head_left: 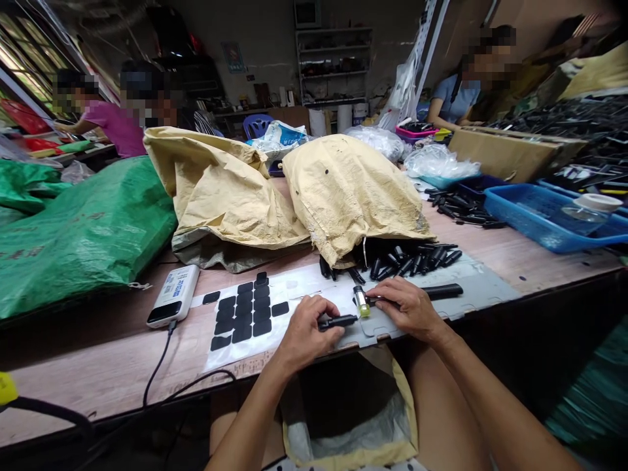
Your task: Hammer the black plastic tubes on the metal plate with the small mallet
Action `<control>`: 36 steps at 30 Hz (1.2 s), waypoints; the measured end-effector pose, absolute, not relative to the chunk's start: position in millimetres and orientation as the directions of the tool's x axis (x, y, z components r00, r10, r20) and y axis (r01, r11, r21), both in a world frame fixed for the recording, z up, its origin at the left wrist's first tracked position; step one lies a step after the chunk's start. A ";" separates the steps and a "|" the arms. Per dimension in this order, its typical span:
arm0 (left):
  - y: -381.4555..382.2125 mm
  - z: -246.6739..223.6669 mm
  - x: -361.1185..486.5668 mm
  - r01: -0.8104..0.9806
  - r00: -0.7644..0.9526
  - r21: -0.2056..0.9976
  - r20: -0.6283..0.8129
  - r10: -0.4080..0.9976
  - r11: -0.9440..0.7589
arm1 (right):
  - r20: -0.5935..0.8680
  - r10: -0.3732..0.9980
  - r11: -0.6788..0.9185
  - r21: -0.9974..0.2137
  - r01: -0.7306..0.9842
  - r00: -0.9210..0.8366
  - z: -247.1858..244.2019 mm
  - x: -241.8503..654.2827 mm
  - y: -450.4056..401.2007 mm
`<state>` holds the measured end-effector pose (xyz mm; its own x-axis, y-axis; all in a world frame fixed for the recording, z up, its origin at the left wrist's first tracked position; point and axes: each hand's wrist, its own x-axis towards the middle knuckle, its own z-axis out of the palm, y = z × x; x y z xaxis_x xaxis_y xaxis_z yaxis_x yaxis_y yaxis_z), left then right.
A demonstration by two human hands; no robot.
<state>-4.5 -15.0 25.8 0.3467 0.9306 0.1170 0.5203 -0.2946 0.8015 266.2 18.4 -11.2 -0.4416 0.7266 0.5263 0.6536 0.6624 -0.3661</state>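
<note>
My left hand (310,327) pinches a short black tube (338,322) over the grey mat's front edge. Opposite it, my right hand (407,306) has its fingers closed around the left end of a tool with a long black handle (444,291). A small silver and yellow-green piece (362,302) is at that tool's head, between my hands and close to the tube's tip. Behind my hands lies a pile of black tubes (412,261). Left of my left hand, black rounded squares (244,311) stand in rows on a white sheet (289,291).
Two beige sacks (353,190) stand behind the pile. A green sack (93,229) and a white power bank (174,294) with a cable are at left, a blue tray (544,219) at right. An open sack (350,451) hangs at my lap. Several people sit farther back.
</note>
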 end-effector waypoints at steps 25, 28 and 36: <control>-38.6 25.4 11.0 0.468 0.619 0.878 -0.245 0.746 -0.100 | 0.537 0.730 0.649 -0.354 0.673 -0.422 -12.9 264.9 17.3; 21.4 39.1 5.1 0.637 0.261 0.747 0.021 0.965 -0.188 | 0.535 0.733 0.648 -0.361 0.670 -0.420 -11.7 264.9 17.2; 101.8 22.7 -17.2 0.822 0.440 0.295 0.213 0.873 -0.486 | 0.543 0.728 0.657 -0.381 0.650 -0.418 -12.4 266.2 18.1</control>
<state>-17.2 101.8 22.7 0.4398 0.8726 0.2126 0.8223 -0.4864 0.2953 266.2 18.1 -12.4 -0.4179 0.7283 0.5431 0.6501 0.6573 -0.3812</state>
